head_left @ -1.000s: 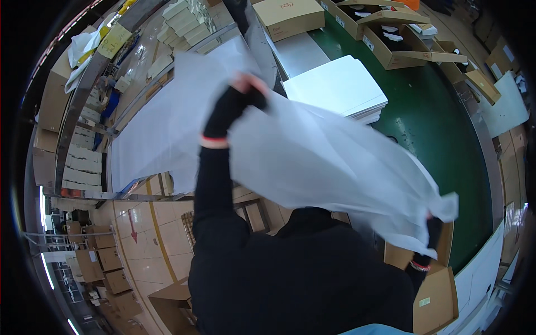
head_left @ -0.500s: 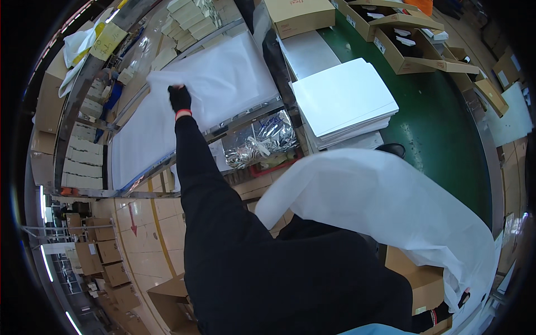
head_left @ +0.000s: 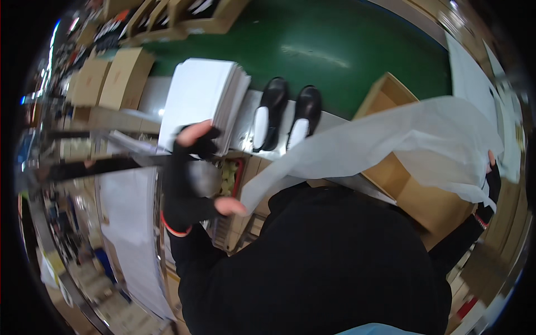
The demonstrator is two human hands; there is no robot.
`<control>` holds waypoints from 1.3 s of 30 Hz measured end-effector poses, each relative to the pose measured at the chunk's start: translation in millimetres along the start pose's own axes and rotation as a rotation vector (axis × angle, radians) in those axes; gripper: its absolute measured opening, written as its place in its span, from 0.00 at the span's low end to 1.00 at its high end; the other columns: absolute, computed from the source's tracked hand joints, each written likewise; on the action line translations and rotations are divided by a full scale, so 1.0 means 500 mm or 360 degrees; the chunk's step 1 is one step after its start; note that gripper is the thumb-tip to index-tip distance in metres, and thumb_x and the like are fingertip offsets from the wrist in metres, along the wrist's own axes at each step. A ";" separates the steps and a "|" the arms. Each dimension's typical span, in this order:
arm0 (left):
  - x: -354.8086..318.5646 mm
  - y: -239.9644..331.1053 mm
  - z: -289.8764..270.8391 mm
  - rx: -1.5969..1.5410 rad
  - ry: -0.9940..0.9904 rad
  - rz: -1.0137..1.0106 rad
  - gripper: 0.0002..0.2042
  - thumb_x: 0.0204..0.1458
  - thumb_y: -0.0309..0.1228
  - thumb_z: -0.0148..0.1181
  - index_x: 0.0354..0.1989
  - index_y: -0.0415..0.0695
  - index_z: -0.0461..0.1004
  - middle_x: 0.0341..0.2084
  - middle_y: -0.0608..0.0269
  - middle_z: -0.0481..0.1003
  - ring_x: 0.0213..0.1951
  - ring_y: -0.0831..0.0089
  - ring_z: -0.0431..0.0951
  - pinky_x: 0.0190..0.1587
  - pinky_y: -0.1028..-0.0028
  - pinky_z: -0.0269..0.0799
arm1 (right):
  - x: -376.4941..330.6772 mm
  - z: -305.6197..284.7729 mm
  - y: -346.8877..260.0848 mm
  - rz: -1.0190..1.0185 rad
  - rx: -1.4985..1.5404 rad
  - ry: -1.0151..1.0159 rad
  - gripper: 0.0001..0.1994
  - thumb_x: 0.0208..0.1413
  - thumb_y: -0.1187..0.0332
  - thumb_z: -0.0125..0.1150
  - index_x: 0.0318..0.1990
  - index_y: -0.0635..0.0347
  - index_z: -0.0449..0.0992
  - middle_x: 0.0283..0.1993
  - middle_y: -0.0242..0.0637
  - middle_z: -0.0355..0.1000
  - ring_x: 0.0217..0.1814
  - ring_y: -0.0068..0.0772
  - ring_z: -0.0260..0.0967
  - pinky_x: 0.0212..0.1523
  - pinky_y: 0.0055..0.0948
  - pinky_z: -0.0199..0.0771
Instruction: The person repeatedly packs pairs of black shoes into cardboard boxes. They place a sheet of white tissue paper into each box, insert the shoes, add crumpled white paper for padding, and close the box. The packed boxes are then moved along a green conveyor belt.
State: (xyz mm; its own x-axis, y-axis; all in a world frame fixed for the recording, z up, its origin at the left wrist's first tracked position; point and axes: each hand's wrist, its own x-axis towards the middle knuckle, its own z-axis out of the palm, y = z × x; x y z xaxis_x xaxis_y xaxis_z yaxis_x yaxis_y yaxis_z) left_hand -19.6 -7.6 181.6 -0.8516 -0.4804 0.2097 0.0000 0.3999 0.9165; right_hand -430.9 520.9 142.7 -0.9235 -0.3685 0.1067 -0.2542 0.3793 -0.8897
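A thin white sheet of tissue paper (head_left: 385, 139) stretches in front of me, over part of an open brown cardboard box (head_left: 385, 95). At the far right, my right hand (head_left: 491, 181), in a black fingerless glove, is closed on the sheet's end. My left hand (head_left: 192, 176), gloved the same way and blurred, has thumb and fingers spread wide. Its thumb tip is beside the sheet's left end; whether they touch I cannot tell. A pair of black shoes, left shoe (head_left: 274, 106) and right shoe (head_left: 308, 106), with white inserts, stands beyond the sheet.
Left of the shoes is a stack of white sheets (head_left: 198, 95) by a green worktop (head_left: 335, 42). Brown boxes (head_left: 125, 78) stand at the left, and open boxes (head_left: 209, 22) at the far edge. A white tissue pile (head_left: 131, 223) lies on the rack at lower left.
The view has swung right, bringing the shoes and box into fuller sight. My left hand has come off the tissue pile and opened near the sheet; my right hand still holds the sheet.
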 end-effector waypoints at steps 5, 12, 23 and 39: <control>0.050 -0.104 0.195 0.0210 -0.1234 -0.0529 0.67 0.22 0.46 0.81 0.69 0.37 0.37 0.62 0.40 0.57 0.61 0.50 0.62 0.60 0.62 0.61 | -0.145 -0.178 0.068 0.0332 -0.0024 -0.0008 0.30 0.60 0.58 0.56 0.66 0.62 0.58 0.60 0.38 0.64 0.57 0.26 0.63 0.58 0.25 0.60; 0.235 -0.219 0.299 0.0583 -0.1465 -0.0002 0.53 0.31 0.35 0.77 0.66 0.36 0.48 0.62 0.43 0.58 0.62 0.52 0.62 0.60 0.65 0.61 | -0.314 -0.258 0.091 0.0400 0.0110 0.0274 0.27 0.59 0.61 0.58 0.63 0.60 0.62 0.58 0.37 0.64 0.57 0.26 0.62 0.58 0.26 0.60; 0.715 -0.315 0.451 0.1343 -0.1757 0.0010 0.26 0.38 0.33 0.69 0.50 0.43 0.72 0.43 0.56 0.75 0.43 0.64 0.76 0.44 0.65 0.72 | -0.416 -0.526 0.381 0.0521 0.0046 0.0514 0.23 0.61 0.70 0.47 0.64 0.59 0.60 0.35 0.27 0.67 0.31 0.20 0.64 0.35 0.17 0.67; 0.281 -0.424 0.619 0.1472 -0.0299 0.0460 0.40 0.55 0.58 0.47 0.67 0.41 0.50 0.64 0.46 0.55 0.67 0.46 0.48 0.61 0.35 0.37 | -0.425 -0.873 0.451 0.0683 -0.2009 0.0402 0.25 0.58 0.71 0.50 0.64 0.54 0.62 0.64 0.44 0.62 0.67 0.41 0.58 0.64 0.36 0.59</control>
State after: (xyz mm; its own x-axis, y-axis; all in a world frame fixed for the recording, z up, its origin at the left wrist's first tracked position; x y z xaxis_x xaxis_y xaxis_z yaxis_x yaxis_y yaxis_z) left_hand -301.7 81.8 -88.5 -0.9529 -0.1683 0.2524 -0.1205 0.9735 0.1944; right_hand -417.4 1055.1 113.1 -0.9882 0.0875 0.1256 0.1030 0.9871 0.1226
